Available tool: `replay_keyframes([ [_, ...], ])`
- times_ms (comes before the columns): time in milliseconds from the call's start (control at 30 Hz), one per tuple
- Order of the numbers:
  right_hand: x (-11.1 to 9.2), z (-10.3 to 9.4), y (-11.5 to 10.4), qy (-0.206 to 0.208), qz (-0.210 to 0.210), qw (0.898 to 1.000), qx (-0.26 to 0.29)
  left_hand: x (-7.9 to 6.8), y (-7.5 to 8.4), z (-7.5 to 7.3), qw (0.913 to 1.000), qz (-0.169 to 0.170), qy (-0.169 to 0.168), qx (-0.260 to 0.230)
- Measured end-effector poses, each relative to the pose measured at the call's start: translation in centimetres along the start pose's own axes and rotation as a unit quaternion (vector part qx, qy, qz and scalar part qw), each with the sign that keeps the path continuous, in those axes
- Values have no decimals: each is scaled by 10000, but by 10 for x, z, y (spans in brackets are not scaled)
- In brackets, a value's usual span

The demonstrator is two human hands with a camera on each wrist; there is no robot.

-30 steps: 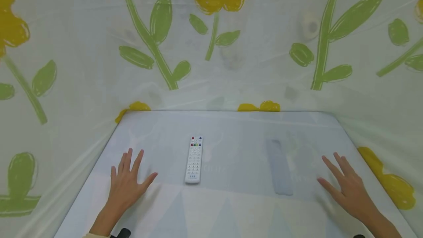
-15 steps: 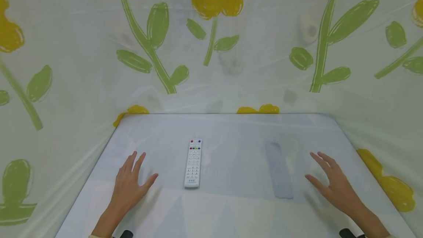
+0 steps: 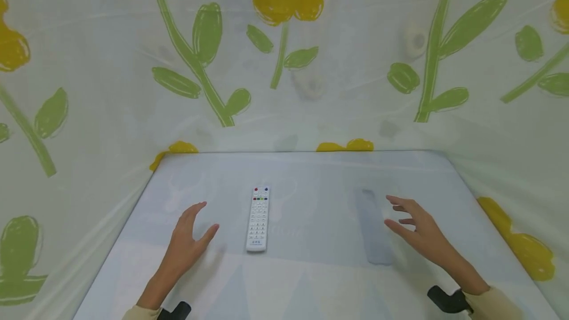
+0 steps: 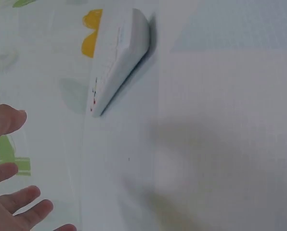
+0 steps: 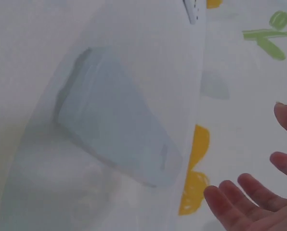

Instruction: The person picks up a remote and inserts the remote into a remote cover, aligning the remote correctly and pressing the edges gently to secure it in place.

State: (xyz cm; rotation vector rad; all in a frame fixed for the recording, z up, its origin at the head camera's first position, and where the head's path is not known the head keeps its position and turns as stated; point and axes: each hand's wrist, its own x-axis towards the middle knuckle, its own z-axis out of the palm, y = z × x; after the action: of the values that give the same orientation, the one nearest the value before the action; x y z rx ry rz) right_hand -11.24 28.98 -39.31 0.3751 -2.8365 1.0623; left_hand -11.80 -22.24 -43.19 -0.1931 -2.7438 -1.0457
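Note:
A white remote control lies face up on the table left of the middle, its small coloured buttons at the far end. To its left my left hand hovers, thumb and fingers spread apart and touching nothing. On the right lies a clear, bluish sleeve-like cover, long and flat, about the remote's shape. My right hand is over the table just beside the cover's right edge, fingers loosely bent, holding nothing. The right wrist view shows the cover large, with a gap to the fingers.
A pale patterned cloth covers the table. Behind and at both sides hangs a curtain printed with yellow flowers and green leaves. A black wrist strap mount shows at the right sleeve, another at the left.
My right hand has moved left, from the table's right side to beside the clear cover. The left hand has shifted slightly right and turned toward the remote control. Both objects have stayed put.

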Motion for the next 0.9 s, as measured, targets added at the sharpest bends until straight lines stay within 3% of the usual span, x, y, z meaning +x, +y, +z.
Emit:
replay_keyframes([
  [133,10,4,-12,-400,283,9967,652,4,4,5,9993,-90,-73,-359],
  [300,20,23,-18,-749,606,9858,1373,8,2,15,9956,-394,-260,-805],
  [433,28,40,-23,-793,696,9812,1618,10,0,21,9920,-519,-242,-1126],
  [533,35,50,-29,-803,750,9765,1855,14,-13,30,9893,-329,-125,-1418],
  [633,40,61,-34,-846,796,9679,2229,17,-15,36,9842,-297,-163,-1736],
  [900,52,91,-44,-1004,873,9475,2906,27,-26,58,9707,-809,-377,-2230],
])
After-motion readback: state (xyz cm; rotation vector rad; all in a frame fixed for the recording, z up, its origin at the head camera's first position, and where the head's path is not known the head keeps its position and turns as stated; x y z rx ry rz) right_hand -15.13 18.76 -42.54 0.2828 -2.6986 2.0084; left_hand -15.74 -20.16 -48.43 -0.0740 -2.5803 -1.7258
